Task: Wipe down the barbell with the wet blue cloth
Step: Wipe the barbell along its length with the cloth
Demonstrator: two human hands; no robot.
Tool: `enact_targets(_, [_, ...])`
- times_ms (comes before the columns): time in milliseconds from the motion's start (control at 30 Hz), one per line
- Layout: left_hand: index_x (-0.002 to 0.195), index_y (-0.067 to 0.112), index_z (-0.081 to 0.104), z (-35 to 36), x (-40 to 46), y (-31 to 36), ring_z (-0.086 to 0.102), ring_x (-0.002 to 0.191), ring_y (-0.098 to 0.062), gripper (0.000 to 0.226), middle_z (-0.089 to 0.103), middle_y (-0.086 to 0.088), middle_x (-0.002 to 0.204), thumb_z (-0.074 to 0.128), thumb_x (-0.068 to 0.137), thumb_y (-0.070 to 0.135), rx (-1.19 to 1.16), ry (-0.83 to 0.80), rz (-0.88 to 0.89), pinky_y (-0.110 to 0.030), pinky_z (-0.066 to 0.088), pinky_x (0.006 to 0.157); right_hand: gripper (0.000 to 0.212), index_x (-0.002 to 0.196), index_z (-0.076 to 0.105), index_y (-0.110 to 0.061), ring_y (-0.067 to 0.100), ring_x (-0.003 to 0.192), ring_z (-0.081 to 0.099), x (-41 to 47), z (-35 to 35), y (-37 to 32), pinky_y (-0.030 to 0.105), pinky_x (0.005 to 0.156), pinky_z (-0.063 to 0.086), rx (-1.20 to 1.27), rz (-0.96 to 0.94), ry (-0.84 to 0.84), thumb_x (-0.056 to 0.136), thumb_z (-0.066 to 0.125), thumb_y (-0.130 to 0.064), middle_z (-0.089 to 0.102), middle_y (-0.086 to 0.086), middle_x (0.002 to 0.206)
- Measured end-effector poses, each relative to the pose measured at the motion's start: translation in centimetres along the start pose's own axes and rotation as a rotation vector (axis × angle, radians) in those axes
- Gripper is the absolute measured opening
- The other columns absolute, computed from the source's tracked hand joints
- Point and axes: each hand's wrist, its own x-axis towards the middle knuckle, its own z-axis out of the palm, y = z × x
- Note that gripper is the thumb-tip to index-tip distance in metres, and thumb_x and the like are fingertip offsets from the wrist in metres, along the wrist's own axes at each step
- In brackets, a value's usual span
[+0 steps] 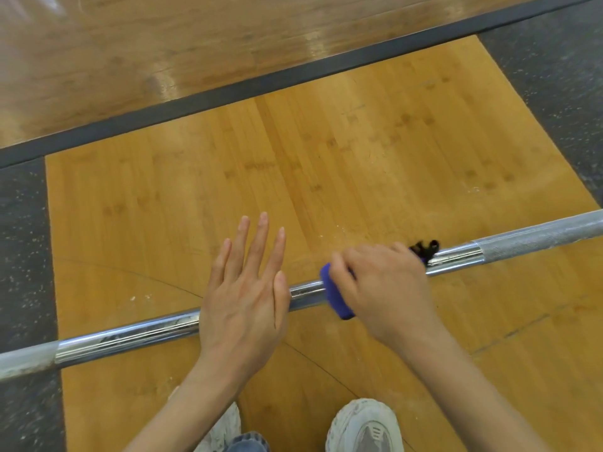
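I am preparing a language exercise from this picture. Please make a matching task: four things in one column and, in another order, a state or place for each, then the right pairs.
Things:
1. left hand
2. right hand
3. cloth
4. shoe

States or places:
A. wrapped on the barbell
B. flat, fingers straight
C. at the bottom edge, on the wood floor
D. curled round the cloth

Pairs: 1-B, 2-D, 3-A, 4-C

Chrome barbell (143, 327) lies slanted across the wooden platform, knurled towards its ends; the blue cloth (336, 296) is bunched around its smooth middle section.
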Motion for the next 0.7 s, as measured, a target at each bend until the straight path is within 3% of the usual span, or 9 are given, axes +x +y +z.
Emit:
enact_targets(100, [0.157, 0.009, 0.035, -0.1, -0.3, 0.4, 0.014, 0.156, -0.029, 0.057, 0.023, -0.011, 0.167, 0.018, 0.106, 0.027, 0.011, 0.023, 0.007, -0.046, 0.016, 0.124, 0.047, 0.049, 0.033, -0.023, 0.022, 0.041, 0.036, 0.6, -0.1, -0.5, 0.032, 0.059, 0.034, -0.052, 0.123, 0.024, 0.096, 0.034, -0.028, 0.035, -0.005, 0.043])
enact_targets(200, [0.157, 0.01, 0.035, 0.0, -0.6, 0.3, 0.013, 0.156, -0.03, 0.056, 0.022, -0.01, 0.167, 0.02, 0.105, 0.028, 0.023, 0.028, 0.013, -0.046, 0.016, 0.124, 0.051, 0.056, 0.052, -0.02, 0.02, 0.049, 0.043, -0.3, 1.3, -2.7, 0.036, 0.064, 0.042, 0.031, 0.031, 0.09, 0.103, 0.037, -0.027, 0.05, -0.003, 0.051])
enact_targets(300, [0.156, 0.012, 0.037, -0.1, -0.6, 0.4, 0.015, 0.156, -0.031, 0.056, 0.024, -0.01, 0.167, 0.021, 0.105, 0.029, 0.031, 0.024, -0.001, -0.047, 0.02, 0.122, 0.043, 0.096, 0.072, -0.015, 0.02, 0.088, 0.06, -3.5, 2.2, -1.2, 0.035, 0.099, 0.04, 0.143, -0.057, 0.199, 0.109, 0.033, -0.029, 0.068, -0.001, 0.091])
enact_targets(400, [0.155, 0.015, 0.04, 0.0, -0.4, 0.5, 0.017, 0.155, -0.031, 0.056, 0.027, -0.01, 0.165, 0.02, 0.106, 0.031, 0.015, 0.009, -0.024, -0.048, 0.023, 0.12, 0.042, 0.13, 0.058, -0.017, 0.025, 0.128, 0.051, -5.4, 3.4, -0.3, 0.038, 0.121, 0.019, 0.118, -0.055, 0.247, 0.11, 0.026, -0.035, 0.058, 0.002, 0.132])
enact_targets(500, [0.155, 0.016, 0.041, 0.0, -0.2, 0.3, 0.018, 0.155, -0.03, 0.055, 0.029, -0.01, 0.164, 0.02, 0.106, 0.031, -0.006, -0.01, -0.038, -0.047, 0.025, 0.119, 0.038, 0.109, 0.067, -0.017, 0.024, 0.102, 0.061, -4.4, 3.6, -0.8, 0.038, 0.105, 0.037, 0.086, -0.074, 0.278, 0.106, 0.033, -0.034, 0.069, 0.002, 0.107])
enact_targets(533, [0.155, 0.016, 0.041, 0.0, 0.0, 0.3, 0.018, 0.155, -0.03, 0.055, 0.03, -0.01, 0.164, 0.02, 0.107, 0.031, -0.005, -0.013, -0.037, -0.047, 0.026, 0.119, 0.039, 0.09, 0.069, -0.016, 0.023, 0.081, 0.061, -2.9, 2.8, -1.1, 0.037, 0.088, 0.044, 0.095, -0.047, 0.258, 0.104, 0.037, -0.032, 0.068, 0.001, 0.085])
enact_targets(600, [0.154, 0.017, 0.042, 0.0, 0.3, 0.1, 0.018, 0.155, -0.03, 0.054, 0.031, -0.01, 0.164, 0.021, 0.107, 0.031, -0.003, -0.009, -0.032, -0.047, 0.025, 0.119, 0.05, 0.059, 0.06, -0.016, 0.022, 0.051, 0.043, 0.9, 1.5, -1.4, 0.032, 0.057, 0.035, 0.027, 0.112, 0.103, 0.101, 0.041, -0.035, 0.047, -0.002, 0.052])
enact_targets(667, [0.154, 0.016, 0.043, 0.0, 0.7, -0.1, 0.018, 0.155, -0.03, 0.054, 0.032, -0.009, 0.163, 0.021, 0.107, 0.03, -0.007, 0.015, -0.029, -0.047, 0.024, 0.119, 0.054, 0.058, 0.056, -0.016, 0.023, 0.049, 0.039, 3.2, 1.2, -1.6, 0.032, 0.053, 0.027, -0.06, 0.203, -0.116, 0.101, 0.036, -0.042, 0.035, -0.003, 0.049])
enact_targets(700, [0.154, 0.016, 0.043, 0.0, 0.9, -0.2, 0.018, 0.155, -0.03, 0.054, 0.032, -0.009, 0.164, 0.021, 0.107, 0.03, -0.001, 0.032, -0.023, -0.047, 0.024, 0.119, 0.052, 0.061, 0.054, -0.017, 0.022, 0.051, 0.041, 3.0, 1.3, -1.6, 0.033, 0.055, 0.031, -0.01, 0.174, -0.105, 0.103, 0.035, -0.04, 0.038, -0.004, 0.052])
